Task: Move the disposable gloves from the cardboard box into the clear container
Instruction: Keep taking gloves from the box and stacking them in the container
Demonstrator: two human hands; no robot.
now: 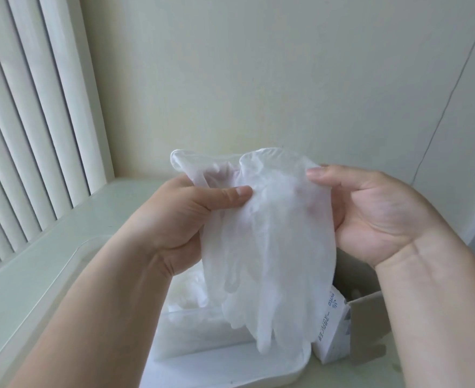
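Disposable gloves [270,233] | we hold the bunch above the clear container [191,331], left grip [174,219] and right grip [376,214] both pinching it | risk: slippery loose layers may slide out and miss the rim

Pale cream wall [286,79], white vertical blinds [29,121] left, pale counter [49,247]

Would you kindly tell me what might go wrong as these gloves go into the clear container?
1. The left grip and right grip pinch the gloves only at the top edge; a limp layer may slip free.
2. Their fingertips hang near the right rim of the clear container, beside the cardboard box, so some may drape outside.
3. The gloves already inside seem piled to the rim; more may spill over.
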